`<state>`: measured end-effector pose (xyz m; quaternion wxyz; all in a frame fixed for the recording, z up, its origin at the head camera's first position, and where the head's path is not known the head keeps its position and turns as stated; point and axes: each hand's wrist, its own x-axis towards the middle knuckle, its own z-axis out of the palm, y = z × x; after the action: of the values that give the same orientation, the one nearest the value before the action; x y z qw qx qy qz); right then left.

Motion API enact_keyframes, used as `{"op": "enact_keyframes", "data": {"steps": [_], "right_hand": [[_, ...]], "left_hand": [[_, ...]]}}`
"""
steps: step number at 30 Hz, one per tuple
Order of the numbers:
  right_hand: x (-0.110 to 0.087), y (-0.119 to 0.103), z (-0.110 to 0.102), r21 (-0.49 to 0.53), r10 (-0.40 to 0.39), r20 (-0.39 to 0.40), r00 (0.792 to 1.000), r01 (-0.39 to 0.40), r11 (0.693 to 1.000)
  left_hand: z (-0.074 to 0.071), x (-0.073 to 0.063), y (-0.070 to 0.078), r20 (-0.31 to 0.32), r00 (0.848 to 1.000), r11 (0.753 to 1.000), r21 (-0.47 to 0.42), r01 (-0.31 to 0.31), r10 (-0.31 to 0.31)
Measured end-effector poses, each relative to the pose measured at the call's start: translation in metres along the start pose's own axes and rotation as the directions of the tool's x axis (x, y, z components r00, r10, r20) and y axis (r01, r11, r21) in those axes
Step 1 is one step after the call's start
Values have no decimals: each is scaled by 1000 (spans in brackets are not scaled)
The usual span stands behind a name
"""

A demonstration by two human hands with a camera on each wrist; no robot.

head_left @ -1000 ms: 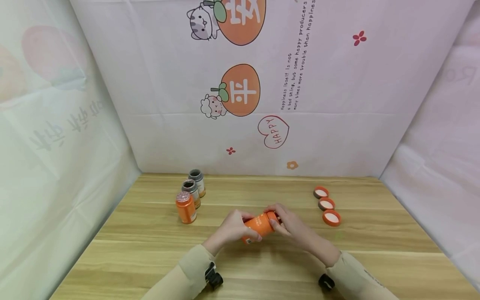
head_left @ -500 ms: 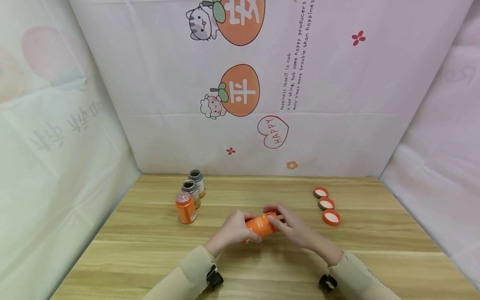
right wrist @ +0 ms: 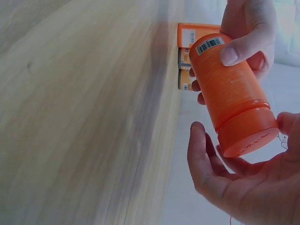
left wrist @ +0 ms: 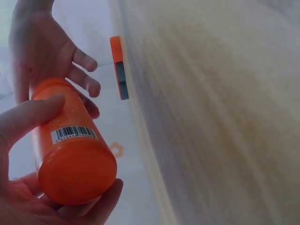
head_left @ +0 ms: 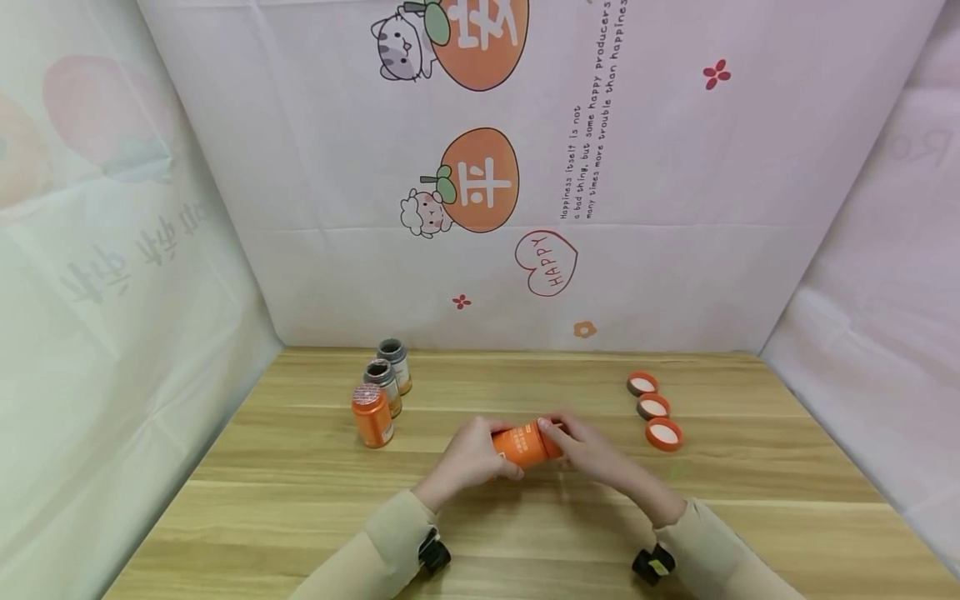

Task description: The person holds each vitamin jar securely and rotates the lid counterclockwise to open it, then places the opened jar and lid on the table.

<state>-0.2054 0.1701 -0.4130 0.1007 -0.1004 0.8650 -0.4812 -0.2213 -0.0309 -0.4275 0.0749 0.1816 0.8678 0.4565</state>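
Note:
An orange bottle (head_left: pixel 521 446) with a barcode near its base lies tilted between both hands above the table. My left hand (head_left: pixel 471 457) grips its body, thumb on one side and fingers round the other. My right hand (head_left: pixel 588 450) is at the orange cap (right wrist: pixel 248 133), which sits on the bottle's end. In the right wrist view the thumb touches one edge of the cap and a finger the opposite edge. The remaining fingers stand away from it, as the left wrist view also shows.
A closed-looking orange bottle (head_left: pixel 372 417) stands upright at the left, before two uncapped grey-necked bottles (head_left: pixel 384 385) (head_left: pixel 395 365). Three orange-rimmed caps (head_left: pixel 663 434) lie white side up in a row at the right of the wooden table (head_left: pixel 300 500). White printed cloth (head_left: pixel 645 275) hangs behind.
My right hand has shifted round the bottle's end, its thumb moving up and its fingers drawing back, so more of the cap shows. The held bottle has turned slightly toward level.

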Motion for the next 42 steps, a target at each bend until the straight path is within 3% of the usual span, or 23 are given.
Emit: {"op": "enact_keyframes", "data": {"steps": [3,8,22,35,42], "right_hand": [[1,0,0,30,46,8,999,-46,998],[1,0,-1,64,57,29,998,-58,996],[0,2,-4,83,59,55,997,-63,995],[-3,4,-15,123,-47,159,986,27,992],[-3,5,-21,97,-130,195,972,112,989]], "left_hand": [[0,1,2,-31,999,998,56,-21,23],[0,0,5,-59,998,994,101,-30,36],[-3,-1,4,-57,997,997,71,-42,47],[-4,-3,0,-20,1000,999,-46,-10,9],[-3,-3,-2,2,1000,998,-62,4,-4]]}}
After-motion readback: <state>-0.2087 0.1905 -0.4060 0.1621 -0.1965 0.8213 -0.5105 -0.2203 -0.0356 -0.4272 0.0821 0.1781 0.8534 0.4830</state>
